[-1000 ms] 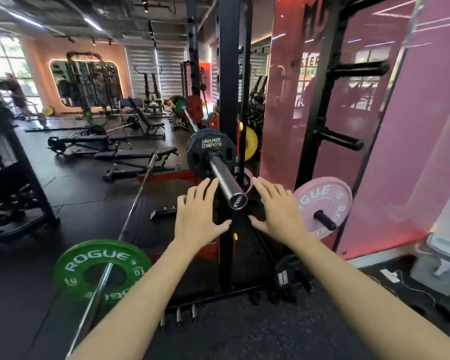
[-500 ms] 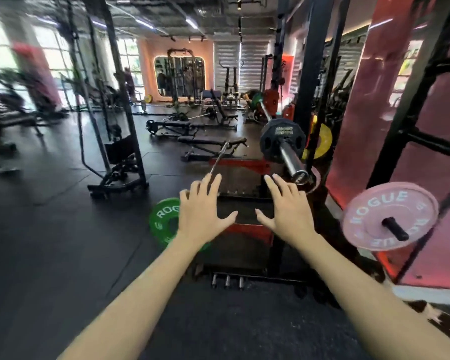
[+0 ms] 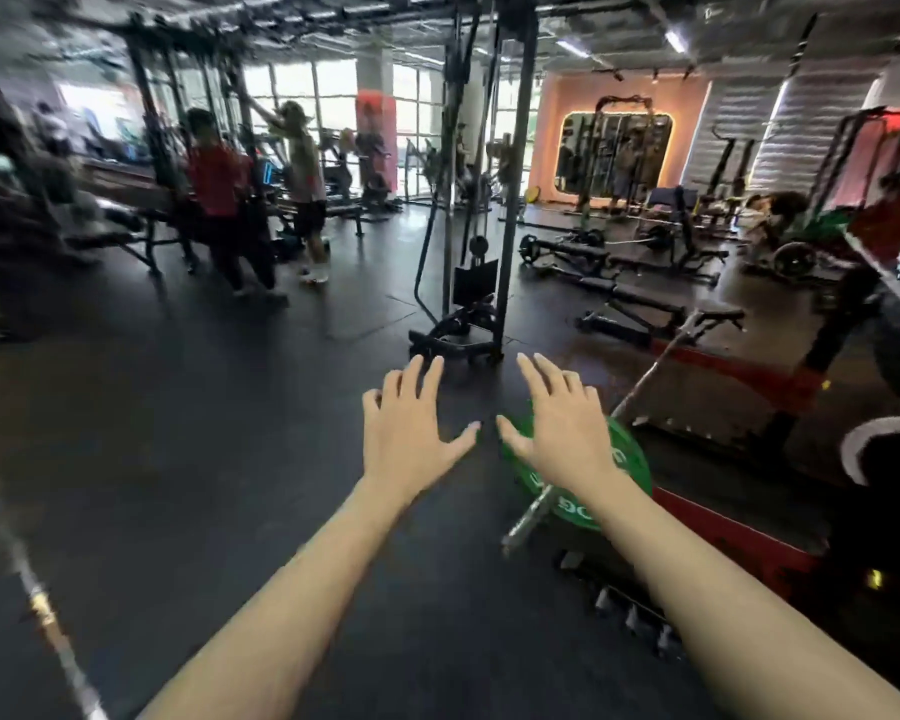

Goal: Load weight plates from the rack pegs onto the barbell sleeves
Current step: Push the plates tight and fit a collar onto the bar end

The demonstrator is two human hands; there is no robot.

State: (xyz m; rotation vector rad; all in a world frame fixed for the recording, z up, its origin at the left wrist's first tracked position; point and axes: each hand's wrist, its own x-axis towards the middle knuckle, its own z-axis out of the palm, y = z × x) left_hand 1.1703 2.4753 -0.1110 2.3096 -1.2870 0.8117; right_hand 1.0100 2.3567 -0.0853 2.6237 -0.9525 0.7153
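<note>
Both arms are stretched forward, bare to the elbow. The left hand [image 3: 411, 433] has its palm down, fingers straight and spread, thumb angled inward; it holds nothing and touches nothing. The right hand [image 3: 562, 433] mirrors it, fingers fanned and straight, empty, thumb tip close to the left thumb but apart.

Just behind the right hand and wrist sits a round green rubber weight plate with white lettering [image 3: 630, 470], partly hidden by the forearm. It is mounted on the smooth grey steel sleeve end of a long barbell [image 3: 528, 527], which lies low at the floor and runs diagonally up to the right. The sleeve's bare tip pokes out past the plate toward the camera.

The barbell lies on a low platform with a red painted edge [image 3: 739, 532], under a dark upright frame; a row of short metal pegs shows along its near base, blurred.

The floor is matte black rubber matting [image 3: 204, 485] with faint seams. A black steel cable tower [image 3: 489, 200] stands straight ahead. Padded black benches [image 3: 640, 298] are at right. Two people [image 3: 261, 194] stand at left by the machines. A lit, rounded mirror [image 3: 614, 153] hangs on a peach wall.
</note>
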